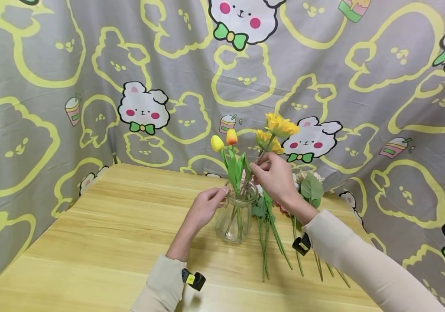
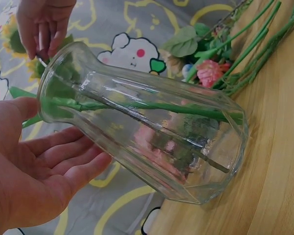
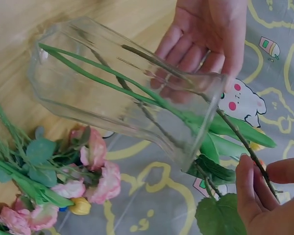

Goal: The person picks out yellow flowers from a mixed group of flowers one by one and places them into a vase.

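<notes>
A clear glass vase [image 1: 222,225] stands upright on the table, holding a yellow tulip [image 1: 217,143] and an orange-yellow tulip [image 1: 232,136]. My left hand [image 1: 206,207] touches the vase's rim with its thumb; its relaxed fingers lie along the neck. Above the mouth, my right hand [image 1: 276,177] pinches the dark stem [image 3: 245,144] of a sunflower between thumb and fingers. The stem's lower part is inside the glass. Two yellow sunflower heads [image 1: 282,125] show above that hand; a second dark stem with green leaves [image 3: 218,215] also enters the vase.
Right of the vase lie several loose flowers, with pink blooms [image 3: 104,181] and green stems [image 1: 265,247] pointing toward the table's front. The wooden table [image 1: 101,242] extends left. A grey patterned curtain [image 1: 191,78] hangs behind it.
</notes>
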`<act>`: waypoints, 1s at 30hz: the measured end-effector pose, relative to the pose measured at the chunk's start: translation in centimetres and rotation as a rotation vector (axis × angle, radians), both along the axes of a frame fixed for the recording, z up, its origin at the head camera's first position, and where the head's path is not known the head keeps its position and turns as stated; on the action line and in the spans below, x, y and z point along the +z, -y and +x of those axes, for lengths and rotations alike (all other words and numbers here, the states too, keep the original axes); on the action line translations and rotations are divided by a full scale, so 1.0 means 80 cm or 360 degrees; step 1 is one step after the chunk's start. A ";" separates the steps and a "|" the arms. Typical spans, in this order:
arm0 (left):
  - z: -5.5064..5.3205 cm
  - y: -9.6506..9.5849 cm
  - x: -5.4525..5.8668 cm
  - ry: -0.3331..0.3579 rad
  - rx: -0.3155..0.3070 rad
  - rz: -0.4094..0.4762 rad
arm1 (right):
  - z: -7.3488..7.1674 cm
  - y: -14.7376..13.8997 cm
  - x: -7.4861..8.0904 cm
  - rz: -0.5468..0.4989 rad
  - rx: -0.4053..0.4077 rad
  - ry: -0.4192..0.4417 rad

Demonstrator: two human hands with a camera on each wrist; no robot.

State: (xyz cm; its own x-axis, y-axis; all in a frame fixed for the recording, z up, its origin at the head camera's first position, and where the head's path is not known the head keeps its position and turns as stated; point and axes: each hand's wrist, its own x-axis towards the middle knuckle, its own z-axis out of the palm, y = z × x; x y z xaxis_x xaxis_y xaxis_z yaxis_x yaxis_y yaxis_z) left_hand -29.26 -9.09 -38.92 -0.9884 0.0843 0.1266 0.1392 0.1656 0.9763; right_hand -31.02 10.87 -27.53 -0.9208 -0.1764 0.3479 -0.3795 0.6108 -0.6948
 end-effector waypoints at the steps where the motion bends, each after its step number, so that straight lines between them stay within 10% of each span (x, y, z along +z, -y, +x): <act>1: 0.000 0.000 0.000 -0.0001 -0.0001 -0.0001 | 0.000 0.000 -0.002 0.0010 -0.0009 -0.0002; 30: -0.004 -0.001 -0.004 -0.0063 0.0013 0.0030 | -0.012 -0.026 -0.054 0.0017 -0.0132 0.0099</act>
